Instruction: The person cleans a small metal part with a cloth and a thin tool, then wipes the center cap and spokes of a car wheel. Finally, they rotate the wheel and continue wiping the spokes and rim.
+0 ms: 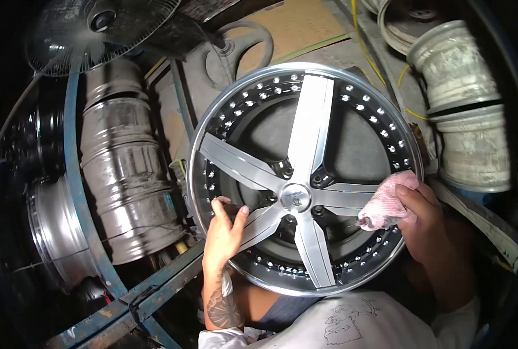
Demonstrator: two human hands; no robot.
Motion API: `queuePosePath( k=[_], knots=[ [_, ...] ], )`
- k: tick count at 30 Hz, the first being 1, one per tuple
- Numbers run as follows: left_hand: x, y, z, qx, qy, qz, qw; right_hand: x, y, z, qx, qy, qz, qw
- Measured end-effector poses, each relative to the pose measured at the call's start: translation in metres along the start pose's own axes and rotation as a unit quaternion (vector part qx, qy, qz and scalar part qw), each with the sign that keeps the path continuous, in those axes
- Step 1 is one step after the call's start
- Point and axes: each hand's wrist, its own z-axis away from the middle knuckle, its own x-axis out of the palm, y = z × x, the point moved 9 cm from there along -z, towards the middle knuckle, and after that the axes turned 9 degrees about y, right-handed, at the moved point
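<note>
A large car wheel rim (295, 199) with five brushed silver spokes, a polished lip and many small bolts around its black barrel faces up in front of me. My right hand (423, 212) grips a bunched pink cloth (390, 200), darkened with dirt at its lower end, over the outer part of the right spoke. At the lower left of the wheel, my left hand (227, 232) lies by the lower-left spoke. Its fingers are slightly curled, with the thumb apart and nothing visible between them.
Stacked bare rims (128, 168) stand at the left behind a blue metal frame (75, 145). A fan (103, 20) is at the upper left, and a steering wheel (230, 49) lies past the rim. Worn rims (471, 104) and a yellow cable (364, 52) are at the right.
</note>
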Motion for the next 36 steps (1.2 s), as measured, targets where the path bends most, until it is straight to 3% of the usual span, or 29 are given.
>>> queuePosePath(
  k=[3,5,7,10,14,16,17,19,24,26,34,36],
  knots=[
    [0.009,-0.012,0.001,0.005,-0.04,-0.001,0.999,0.004,-0.02,0.005,-0.17,-0.003,0.158,0.973],
    [0.014,-0.018,0.003,0.011,-0.059,-0.009,0.998,0.008,-0.02,0.001,-0.131,-0.012,0.089,0.987],
    [0.012,-0.013,0.006,0.002,-0.077,-0.052,0.996,0.02,-0.006,-0.005,0.04,-0.038,-0.102,0.993],
    [0.015,-0.015,0.01,0.007,-0.092,-0.066,0.994,0.039,0.009,-0.003,0.213,-0.033,-0.312,0.925],
    [0.016,-0.021,0.015,0.022,-0.085,-0.062,0.994,0.043,-0.008,-0.006,0.153,-0.089,-0.276,0.945],
    [0.015,-0.017,0.015,0.002,-0.098,-0.066,0.993,0.043,-0.037,-0.012,0.093,-0.125,-0.32,0.935],
    [0.016,-0.017,0.015,0.003,-0.1,-0.074,0.992,0.035,-0.049,-0.019,0.009,-0.131,-0.24,0.962],
    [0.017,-0.017,0.017,0.023,-0.092,-0.083,0.992,0.011,-0.057,-0.022,-0.044,-0.031,-0.143,0.988],
    [0.024,-0.018,0.017,0.083,-0.086,-0.125,0.985,-0.003,-0.047,-0.037,0.038,-0.026,-0.299,0.953],
    [0.025,-0.015,0.017,0.091,-0.078,-0.137,0.983,-0.014,-0.049,-0.042,0.027,0.026,-0.308,0.951],
    [0.023,-0.013,0.021,0.086,-0.09,-0.16,0.979,-0.063,-0.063,-0.085,-0.081,0.071,-0.238,0.965],
    [0.021,-0.014,0.023,0.103,-0.084,-0.147,0.98,-0.067,-0.061,-0.094,-0.064,0.085,-0.228,0.968]
  ],
)
